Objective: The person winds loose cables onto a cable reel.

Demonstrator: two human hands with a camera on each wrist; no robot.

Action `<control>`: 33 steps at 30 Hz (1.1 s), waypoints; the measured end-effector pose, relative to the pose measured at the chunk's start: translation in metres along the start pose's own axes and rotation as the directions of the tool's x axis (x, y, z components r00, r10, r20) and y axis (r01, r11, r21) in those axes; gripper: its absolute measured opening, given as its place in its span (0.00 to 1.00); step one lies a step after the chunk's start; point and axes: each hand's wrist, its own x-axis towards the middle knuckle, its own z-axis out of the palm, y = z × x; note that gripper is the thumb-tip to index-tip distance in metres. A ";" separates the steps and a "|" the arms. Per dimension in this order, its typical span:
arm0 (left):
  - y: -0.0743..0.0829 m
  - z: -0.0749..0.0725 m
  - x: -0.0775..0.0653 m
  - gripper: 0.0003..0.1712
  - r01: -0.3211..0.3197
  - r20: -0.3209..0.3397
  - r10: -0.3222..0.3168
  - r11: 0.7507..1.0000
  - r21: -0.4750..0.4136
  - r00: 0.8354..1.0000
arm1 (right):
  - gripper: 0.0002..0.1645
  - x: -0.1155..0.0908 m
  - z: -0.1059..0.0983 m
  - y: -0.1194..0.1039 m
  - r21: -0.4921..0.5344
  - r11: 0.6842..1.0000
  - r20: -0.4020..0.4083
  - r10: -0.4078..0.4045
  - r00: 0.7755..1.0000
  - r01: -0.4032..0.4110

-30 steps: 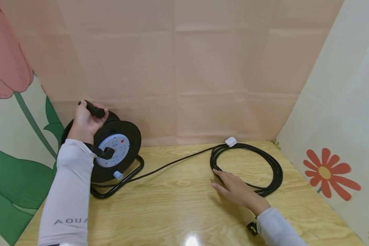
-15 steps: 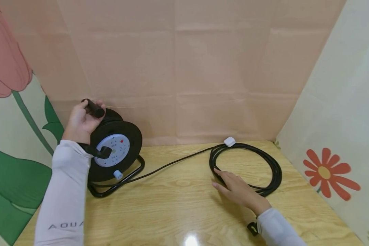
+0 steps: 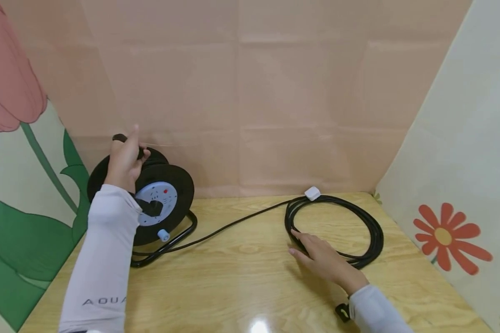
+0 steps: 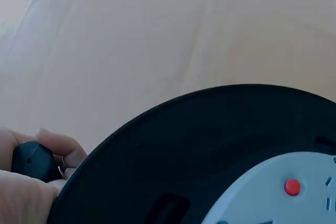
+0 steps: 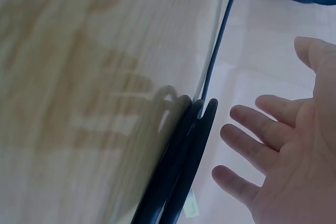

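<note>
A black cable reel [image 3: 183, 185] with a pale blue socket face stands at the table's left. My left hand [image 3: 122, 159] is curled round the reel's black top handle [image 4: 32, 162], one finger pointing upward in the head view. To the right lies a coil of black cable [image 3: 373, 226], a white plug [image 3: 313, 193] resting at its far side. A single length of cable [image 3: 229, 225] runs from the coil to the reel. Above the coil's near left side, my right hand [image 3: 327, 261] is held with palm down and fingers loosely spread, gripping nothing.
The wooden table [image 3: 233, 286] meets a pink-beige backdrop [image 3: 275, 101] behind. A white panel with a red flower [image 3: 441, 236] borders the right side. On the left is a panel with green leaves [image 3: 21, 240]. The reel stands on a black tube frame [image 3: 187, 231].
My left hand has turned on the reel's handle, covering more of it, and one finger has lifted upward. The reel has shifted slightly right. The right hand and coil stay nearly the same.
</note>
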 end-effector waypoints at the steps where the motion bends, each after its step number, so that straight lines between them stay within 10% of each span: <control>1: 0.000 -0.001 0.001 0.39 -0.006 0.013 0.006 1.000 0.005 1.000 | 0.41 0.000 0.000 0.000 0.001 1.000 -0.005 -0.003 1.000 0.003; 17: 0.009 -0.019 0.004 0.15 0.016 0.163 -0.038 0.991 0.135 0.986 | 0.41 0.003 -0.002 0.003 -0.010 0.999 -0.036 -0.037 0.999 0.037; 33: 0.020 -0.031 0.004 0.06 0.099 0.399 -0.115 0.993 0.060 0.910 | 0.38 -0.001 -0.003 0.004 -0.003 0.998 -0.053 -0.060 0.997 0.060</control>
